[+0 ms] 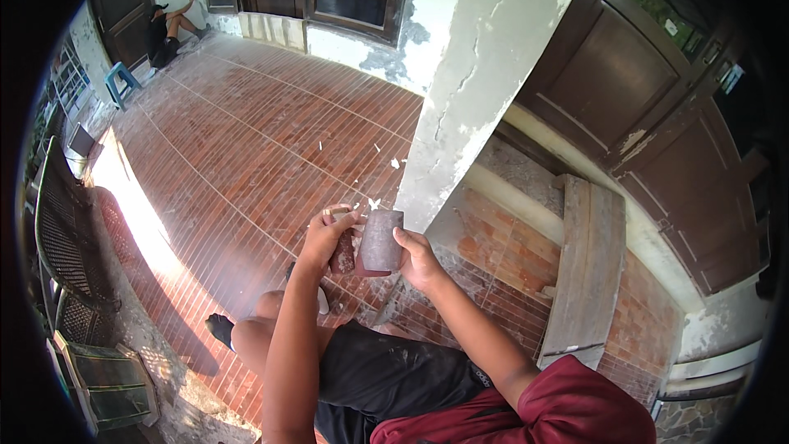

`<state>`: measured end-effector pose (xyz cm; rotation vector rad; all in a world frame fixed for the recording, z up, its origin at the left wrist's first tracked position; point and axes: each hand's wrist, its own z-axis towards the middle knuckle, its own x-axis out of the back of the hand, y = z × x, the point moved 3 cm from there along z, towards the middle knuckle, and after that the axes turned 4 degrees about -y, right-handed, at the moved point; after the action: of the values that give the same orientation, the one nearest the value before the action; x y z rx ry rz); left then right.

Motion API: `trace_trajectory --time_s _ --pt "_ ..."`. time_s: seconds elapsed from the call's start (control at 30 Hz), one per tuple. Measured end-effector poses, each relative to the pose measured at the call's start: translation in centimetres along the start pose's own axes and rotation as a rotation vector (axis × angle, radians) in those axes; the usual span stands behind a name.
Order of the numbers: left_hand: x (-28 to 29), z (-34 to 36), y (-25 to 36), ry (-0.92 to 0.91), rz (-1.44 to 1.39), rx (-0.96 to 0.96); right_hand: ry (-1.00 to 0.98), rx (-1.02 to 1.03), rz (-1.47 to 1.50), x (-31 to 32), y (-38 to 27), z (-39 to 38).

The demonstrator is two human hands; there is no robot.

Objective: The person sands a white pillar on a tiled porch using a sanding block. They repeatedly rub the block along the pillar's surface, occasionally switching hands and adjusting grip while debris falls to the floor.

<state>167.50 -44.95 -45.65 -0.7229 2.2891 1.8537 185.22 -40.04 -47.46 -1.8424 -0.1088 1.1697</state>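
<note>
In front of the cracked grey pillar (460, 90), I hold a piece of sandpaper (381, 240) between my two hands. Its near face is dusty greyish purple and slightly curved; darker red-brown parts show along its left side and lower edge. My left hand (327, 237) is closed on the red-brown left part, fingers curled over the top. Gripping the right edge, my right hand (419, 260) has its thumb on the grey face and its other fingers hidden behind. Small white flakes (374, 204) lie on the floor just beyond the sandpaper.
Dusty red tiles (271, 123) spread ahead. A long wooden plank (585, 263) leans at the right by a ledge and brown doors (625, 74). Dark woven chairs (70, 230) line the left. Another person (168, 33) sits far left by the wall, near a blue stool (122, 82).
</note>
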Motion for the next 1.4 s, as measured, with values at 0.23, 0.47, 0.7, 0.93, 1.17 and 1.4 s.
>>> trace_trajectory --time_s 0.23,0.47,0.7,0.93,1.17,1.4 --pt "-1.9 -0.8 0.0 -0.054 0.016 -0.024 0.076 -0.028 0.023 1.1 0.2 0.1" --pt "-1.5 -0.3 -0.5 -0.025 0.002 -0.08 0.054 0.002 0.036 1.7 0.0 0.1" --pt "-0.4 0.7 -1.7 0.036 0.441 -0.154 0.164 0.024 -0.026 4.1 -0.5 0.3" --pt "1.4 0.3 -1.1 0.234 0.797 -0.254 0.52 0.24 -0.338 10.4 -5.3 0.0" --pt "2.0 0.5 -0.8 0.295 0.964 -0.208 1.011 0.633 -0.601 12.2 -12.9 1.3" --pt "2.0 0.2 -0.4 0.293 1.004 -0.21 1.103 0.923 -0.96 10.2 -16.4 4.7"
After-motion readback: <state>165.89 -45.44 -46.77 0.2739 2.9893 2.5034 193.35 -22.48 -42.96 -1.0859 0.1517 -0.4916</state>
